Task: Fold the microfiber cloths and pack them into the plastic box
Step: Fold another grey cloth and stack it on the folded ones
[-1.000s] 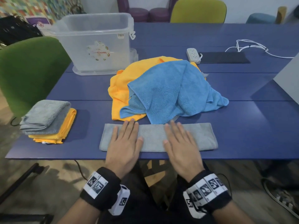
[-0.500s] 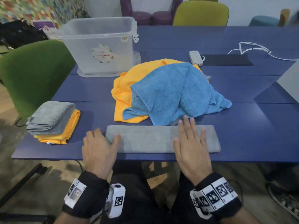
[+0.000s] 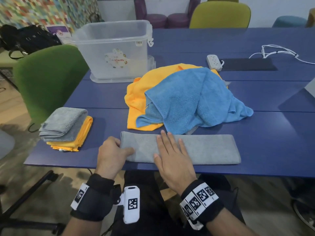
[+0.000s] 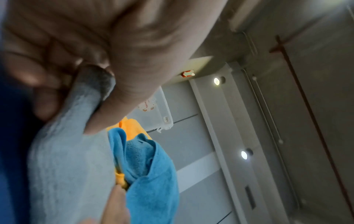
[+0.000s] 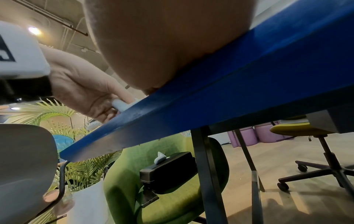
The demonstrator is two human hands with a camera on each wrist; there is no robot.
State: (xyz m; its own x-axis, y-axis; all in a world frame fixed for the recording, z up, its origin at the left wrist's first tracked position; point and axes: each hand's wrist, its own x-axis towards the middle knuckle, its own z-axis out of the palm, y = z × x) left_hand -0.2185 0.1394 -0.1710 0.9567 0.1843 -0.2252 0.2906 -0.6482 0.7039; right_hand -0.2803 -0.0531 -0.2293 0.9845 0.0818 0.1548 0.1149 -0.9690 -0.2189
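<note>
1. Blue table (image 3: 255, 133) ringed by chairs: green chair (image 3: 49, 79) at the left edge, yellow-green chair (image 3: 219, 14) and purple seats at the far side.
2. Folded into a long strip along the near edge: grey cloth (image 3: 204, 149), lying flat on the tabletop.
3. Left hand (image 3: 110, 154) at the strip's left end, thumb on top and fingers curled under, pinching that end; same pinch seen close in the left wrist view, grey cloth (image 4: 72, 151) between thumb and fingers.
4. Right hand (image 3: 172, 155) flat on the strip just right of the left hand, fingers straight and slightly spread, pressing down; heel of the palm at the table edge (image 5: 210, 106) in the right wrist view.
5. Just behind the strip, touching its far edge: loose pile with blue cloth (image 3: 192, 99) draped over orange cloth (image 3: 138, 99), a scrap of grey peeping out beneath.
6. Left of the strip, apart from it: folded stack (image 3: 66, 128), grey piece on top of an orange one.
7. Far left on the table, behind the pile: clear plastic box (image 3: 115, 51), open-topped, sticker on its front, standing on what looks like its lid.
8. Farther back on the right: white power strip (image 3: 214, 62), dark mat (image 3: 247, 64), white cable (image 3: 279, 51).
9. Pile of loose cloths between the strip and the box.
</note>
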